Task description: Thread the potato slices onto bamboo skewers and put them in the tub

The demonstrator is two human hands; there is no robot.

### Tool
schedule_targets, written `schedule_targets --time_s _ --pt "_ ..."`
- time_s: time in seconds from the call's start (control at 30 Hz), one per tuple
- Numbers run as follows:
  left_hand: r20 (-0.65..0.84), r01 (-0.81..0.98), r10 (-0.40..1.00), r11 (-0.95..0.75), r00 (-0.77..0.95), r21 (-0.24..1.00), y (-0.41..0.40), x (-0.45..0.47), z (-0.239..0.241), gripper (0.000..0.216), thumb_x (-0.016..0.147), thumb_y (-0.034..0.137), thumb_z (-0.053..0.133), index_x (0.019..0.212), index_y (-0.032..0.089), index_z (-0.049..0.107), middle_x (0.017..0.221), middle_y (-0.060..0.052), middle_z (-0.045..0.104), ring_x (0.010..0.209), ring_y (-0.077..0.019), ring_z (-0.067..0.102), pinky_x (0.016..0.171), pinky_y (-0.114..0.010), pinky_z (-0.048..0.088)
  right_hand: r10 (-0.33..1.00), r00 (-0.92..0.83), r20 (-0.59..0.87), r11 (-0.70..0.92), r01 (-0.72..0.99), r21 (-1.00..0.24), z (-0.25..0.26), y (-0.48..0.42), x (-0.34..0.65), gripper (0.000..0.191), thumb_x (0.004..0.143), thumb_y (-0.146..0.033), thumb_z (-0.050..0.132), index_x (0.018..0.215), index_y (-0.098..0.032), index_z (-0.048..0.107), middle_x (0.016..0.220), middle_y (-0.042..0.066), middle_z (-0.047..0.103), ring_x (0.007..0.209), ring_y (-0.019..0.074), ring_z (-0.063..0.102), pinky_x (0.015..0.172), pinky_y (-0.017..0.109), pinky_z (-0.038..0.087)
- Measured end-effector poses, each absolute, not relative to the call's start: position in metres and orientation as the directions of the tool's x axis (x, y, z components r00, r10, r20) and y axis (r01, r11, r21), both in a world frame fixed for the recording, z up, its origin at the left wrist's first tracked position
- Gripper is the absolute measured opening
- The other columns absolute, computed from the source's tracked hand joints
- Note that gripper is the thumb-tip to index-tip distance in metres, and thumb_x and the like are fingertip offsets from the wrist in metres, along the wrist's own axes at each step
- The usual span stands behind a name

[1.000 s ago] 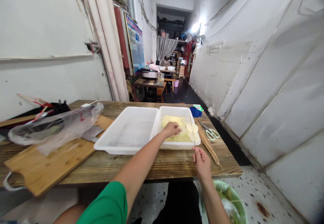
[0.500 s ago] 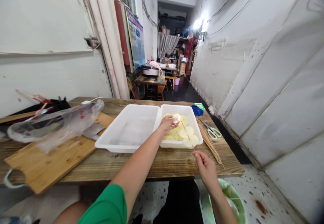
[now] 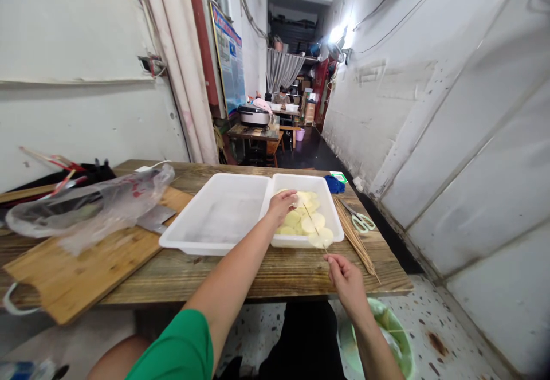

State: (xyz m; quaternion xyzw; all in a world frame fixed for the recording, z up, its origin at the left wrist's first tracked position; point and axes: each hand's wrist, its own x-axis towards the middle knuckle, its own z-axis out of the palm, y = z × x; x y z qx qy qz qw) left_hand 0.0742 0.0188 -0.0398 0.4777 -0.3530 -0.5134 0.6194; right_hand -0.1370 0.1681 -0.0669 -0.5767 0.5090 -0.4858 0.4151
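My left hand (image 3: 281,203) reaches over the right white tray (image 3: 333,211) and pinches a pale potato slice (image 3: 298,200) at the tip of a thin bamboo skewer (image 3: 313,226). My right hand (image 3: 344,274) grips the skewer's near end above the table's front edge. Two slices (image 3: 318,231) are threaded on the skewer. More potato slices (image 3: 290,223) lie in the tray. The left white tray (image 3: 217,219) beside it holds nothing I can see.
A bundle of bamboo skewers (image 3: 356,238) and scissors (image 3: 362,221) lie right of the trays. A wooden cutting board (image 3: 81,265) with a cleaver (image 3: 157,218) and plastic bag (image 3: 86,205) is on the left. A green bucket (image 3: 387,340) stands on the floor.
My left hand picked a slice out of the tray and brought it to the skewer's tip. The right hand tilted the skewer toward the left.
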Motion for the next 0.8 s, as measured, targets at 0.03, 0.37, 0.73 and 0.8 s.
schedule_targets --time_s 0.03,0.37,0.73,0.8 --pt "-0.027 0.186 -0.965 0.023 0.262 0.982 0.018 0.075 -0.042 0.024 0.067 0.021 0.07 0.09 0.017 0.069 0.079 -0.004 0.066 0.074 -0.0142 0.06 0.072 -0.028 0.049 -0.99 -0.008 0.139 -0.135 -0.174 -0.975 -0.065 0.169 -0.138 0.044 0.078 -0.054 0.056 0.089 -0.012 0.068 0.047 -0.005 0.04 0.044 0.0103 0.035 0.043 0.023 0.026" --pt "0.255 -0.603 -0.961 0.265 -0.104 0.752 0.016 0.068 -0.056 0.02 0.064 0.012 0.066 0.081 0.021 0.071 0.105 -0.007 0.067 0.111 -0.0246 0.053 0.102 -0.031 0.034 -0.99 -0.097 0.107 -0.098 -0.098 -0.99 -0.06 0.17 -0.148 0.048 0.076 -0.054 0.059 0.095 -0.011 0.066 0.048 -0.005 0.042 0.043 0.0096 0.036 0.042 0.022 0.026" --pt "0.02 -0.743 -0.917 0.336 -0.399 0.579 0.016 0.057 -0.062 0.014 0.055 0.018 0.072 0.068 0.019 0.066 0.091 -0.006 0.065 0.095 -0.024 0.057 0.086 -0.029 0.042 -0.991 -0.09 0.099 -0.091 -0.088 -0.992 -0.068 0.168 -0.156 0.045 0.079 -0.053 0.056 0.096 -0.012 0.064 0.048 -0.005 0.041 0.044 0.01 0.036 0.043 0.022 0.025" --pt "0.049 -0.652 -0.915 0.322 -0.4 0.686 0.017 0.056 -0.061 0.007 0.062 0.018 0.067 0.069 0.018 0.064 0.083 -0.004 0.065 0.085 -0.0193 0.058 0.081 -0.027 0.045 -0.991 -0.088 0.097 -0.09 -0.082 -0.993 -0.07 0.168 -0.156 0.045 0.08 -0.052 0.056 0.096 -0.012 0.064 0.048 -0.005 0.041 0.044 0.01 0.035 0.043 0.023 0.024"
